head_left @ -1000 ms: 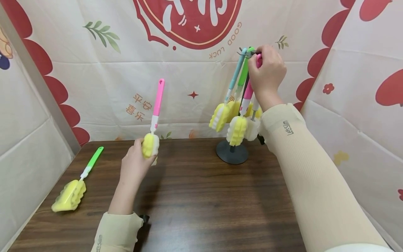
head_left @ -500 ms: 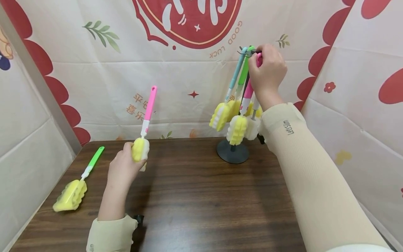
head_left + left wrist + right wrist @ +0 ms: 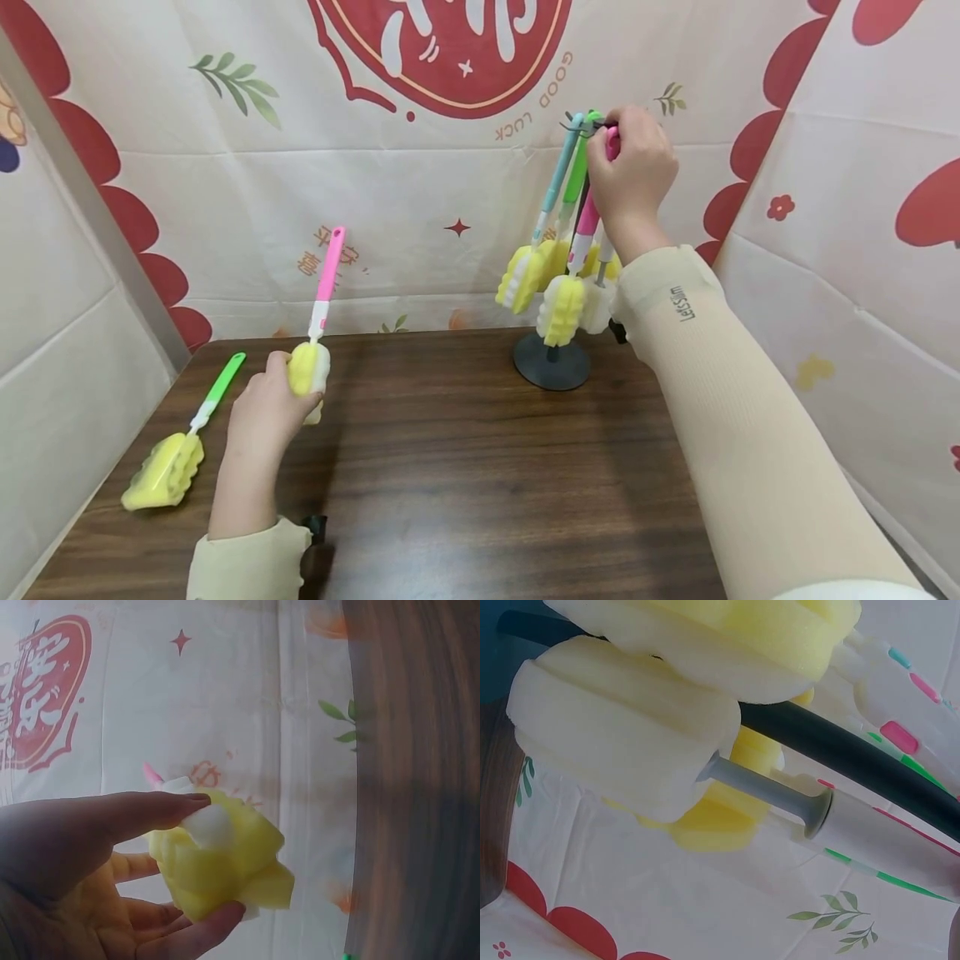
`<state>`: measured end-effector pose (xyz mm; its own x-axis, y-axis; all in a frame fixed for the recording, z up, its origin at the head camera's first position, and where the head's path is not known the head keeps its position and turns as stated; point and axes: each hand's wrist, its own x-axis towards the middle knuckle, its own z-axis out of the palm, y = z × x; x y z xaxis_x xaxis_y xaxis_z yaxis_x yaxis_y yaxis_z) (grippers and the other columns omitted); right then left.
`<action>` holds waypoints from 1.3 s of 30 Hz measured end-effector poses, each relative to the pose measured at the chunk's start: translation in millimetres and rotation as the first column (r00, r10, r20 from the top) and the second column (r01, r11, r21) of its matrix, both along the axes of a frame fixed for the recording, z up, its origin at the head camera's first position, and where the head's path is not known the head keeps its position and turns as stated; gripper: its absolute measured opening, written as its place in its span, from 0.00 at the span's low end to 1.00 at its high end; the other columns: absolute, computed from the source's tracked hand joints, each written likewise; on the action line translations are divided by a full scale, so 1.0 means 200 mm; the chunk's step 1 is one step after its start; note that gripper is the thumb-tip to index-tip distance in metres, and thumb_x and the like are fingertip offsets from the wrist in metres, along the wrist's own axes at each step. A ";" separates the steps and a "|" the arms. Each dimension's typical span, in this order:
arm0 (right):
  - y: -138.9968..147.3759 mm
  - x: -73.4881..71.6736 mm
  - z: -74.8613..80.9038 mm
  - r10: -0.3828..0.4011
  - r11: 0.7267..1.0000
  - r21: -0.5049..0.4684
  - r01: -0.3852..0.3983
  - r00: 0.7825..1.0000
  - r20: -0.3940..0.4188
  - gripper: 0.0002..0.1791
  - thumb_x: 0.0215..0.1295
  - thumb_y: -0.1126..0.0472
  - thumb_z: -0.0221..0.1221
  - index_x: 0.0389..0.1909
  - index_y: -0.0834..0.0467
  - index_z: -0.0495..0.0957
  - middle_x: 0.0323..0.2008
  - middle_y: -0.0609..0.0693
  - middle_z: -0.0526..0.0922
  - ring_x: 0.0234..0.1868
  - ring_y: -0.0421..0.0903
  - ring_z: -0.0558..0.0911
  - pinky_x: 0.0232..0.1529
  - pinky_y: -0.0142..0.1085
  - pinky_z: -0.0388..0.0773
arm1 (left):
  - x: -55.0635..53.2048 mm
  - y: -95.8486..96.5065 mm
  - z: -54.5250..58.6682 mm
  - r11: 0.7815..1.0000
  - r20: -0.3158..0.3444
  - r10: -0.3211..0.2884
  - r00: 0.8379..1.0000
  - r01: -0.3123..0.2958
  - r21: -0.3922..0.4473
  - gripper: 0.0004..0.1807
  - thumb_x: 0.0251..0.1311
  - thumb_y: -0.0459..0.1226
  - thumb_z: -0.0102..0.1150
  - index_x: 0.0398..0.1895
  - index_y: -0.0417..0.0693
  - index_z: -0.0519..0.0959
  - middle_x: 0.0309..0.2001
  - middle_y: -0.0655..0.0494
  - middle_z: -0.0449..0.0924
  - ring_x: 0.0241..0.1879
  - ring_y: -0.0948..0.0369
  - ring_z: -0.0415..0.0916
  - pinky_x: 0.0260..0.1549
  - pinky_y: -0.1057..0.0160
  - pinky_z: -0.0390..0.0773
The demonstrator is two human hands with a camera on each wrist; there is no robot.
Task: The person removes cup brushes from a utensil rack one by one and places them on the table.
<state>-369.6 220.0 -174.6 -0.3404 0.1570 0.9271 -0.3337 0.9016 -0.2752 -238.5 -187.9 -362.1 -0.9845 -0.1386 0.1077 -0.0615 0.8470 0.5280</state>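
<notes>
Left hand (image 3: pixel 258 410) gripped loose brush (image 3: pixel 318 321) by sponge (image 3: pixel 303 369) | right hand (image 3: pixel 633 167) gripped hanging brush (image 3: pixel 580 246) atop rack (image 3: pixel 550 371) | green brush (image 3: pixel 200 416) lay on counter (image 3: pixel 450 483)

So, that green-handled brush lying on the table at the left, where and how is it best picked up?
Probably by its green handle, from above, fingers closing across the long sides: it looks slim and straight and lies uncovered, while the sponge head is much bulkier.

Gap between held brush (image 3: pixel 319 318) and stand (image 3: pixel 551 367)
</notes>
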 end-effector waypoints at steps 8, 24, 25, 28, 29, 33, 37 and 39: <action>-0.01 0.00 0.01 0.006 1.000 0.006 -0.006 1.000 -0.001 0.18 0.70 0.53 0.46 0.43 0.61 0.79 0.39 0.55 0.82 0.40 0.50 0.78 0.44 0.40 0.74 | 0.02 -0.06 0.00 1.000 0.057 -0.009 0.998 0.008 0.015 0.39 0.59 0.42 0.63 0.63 0.27 0.56 0.44 0.27 0.72 0.40 0.38 0.74 0.35 0.42 0.74; 0.00 0.02 0.00 0.002 1.000 0.005 -0.002 1.000 -0.006 0.18 0.70 0.53 0.46 0.42 0.61 0.79 0.37 0.55 0.82 0.39 0.50 0.78 0.42 0.41 0.74 | 0.05 -0.20 -0.02 0.998 0.133 -0.030 0.991 0.036 -0.046 0.37 0.57 0.40 0.63 0.59 0.25 0.57 0.43 0.27 0.73 0.38 0.39 0.75 0.33 0.44 0.74; 0.00 0.02 0.00 0.001 1.000 0.007 -0.001 1.000 -0.004 0.18 0.70 0.53 0.46 0.42 0.61 0.79 0.37 0.55 0.82 0.39 0.50 0.78 0.42 0.41 0.74 | 0.05 -0.22 -0.02 0.998 0.141 -0.031 0.989 0.039 -0.055 0.37 0.57 0.41 0.62 0.59 0.25 0.57 0.43 0.27 0.74 0.37 0.39 0.75 0.33 0.45 0.74; 0.00 0.02 0.00 -0.001 1.000 0.013 0.001 1.000 -0.002 0.18 0.70 0.53 0.46 0.43 0.61 0.79 0.38 0.55 0.82 0.39 0.51 0.78 0.43 0.41 0.74 | 0.04 -0.24 -0.02 0.995 0.154 -0.038 0.987 0.052 -0.087 0.36 0.57 0.41 0.61 0.57 0.24 0.58 0.43 0.27 0.74 0.37 0.39 0.75 0.32 0.44 0.73; 0.01 0.02 0.00 -0.002 1.000 0.014 0.002 1.000 0.000 0.18 0.70 0.53 0.46 0.43 0.61 0.79 0.38 0.55 0.82 0.39 0.51 0.78 0.43 0.41 0.74 | 0.04 -0.25 -0.03 0.994 0.160 -0.040 0.986 0.056 -0.095 0.35 0.57 0.41 0.61 0.56 0.24 0.58 0.43 0.27 0.74 0.38 0.39 0.75 0.33 0.44 0.73; 0.01 0.02 0.00 -0.002 1.000 0.015 0.002 1.000 0.002 0.19 0.70 0.53 0.46 0.43 0.61 0.79 0.38 0.55 0.82 0.40 0.51 0.78 0.44 0.41 0.74 | 0.05 -0.28 -0.03 0.992 0.191 -0.030 0.981 0.052 -0.113 0.33 0.57 0.41 0.61 0.54 0.25 0.60 0.41 0.29 0.74 0.38 0.39 0.75 0.33 0.43 0.73; 0.01 0.02 0.00 0.000 1.000 0.015 0.000 1.000 -0.004 0.18 0.70 0.53 0.46 0.43 0.61 0.79 0.38 0.55 0.82 0.40 0.51 0.78 0.44 0.41 0.74 | 0.06 -0.31 -0.04 0.991 0.219 -0.038 0.975 0.065 -0.119 0.33 0.57 0.41 0.61 0.54 0.25 0.59 0.40 0.30 0.74 0.36 0.41 0.75 0.32 0.43 0.73; 0.02 0.02 -0.01 -0.001 1.000 0.015 0.001 1.000 -0.008 0.18 0.70 0.53 0.46 0.43 0.61 0.79 0.38 0.55 0.82 0.39 0.51 0.78 0.44 0.41 0.74 | 0.07 -0.32 -0.05 0.988 0.223 -0.056 0.973 0.086 -0.127 0.32 0.57 0.40 0.62 0.53 0.24 0.60 0.40 0.30 0.74 0.35 0.42 0.75 0.33 0.43 0.74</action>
<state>-364.9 223.3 -176.0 -0.3332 0.1434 0.9319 -0.3348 0.9059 -0.2591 -224.7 -252.6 -372.6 -0.9930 -0.0661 -0.0978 -0.0993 0.9159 0.3890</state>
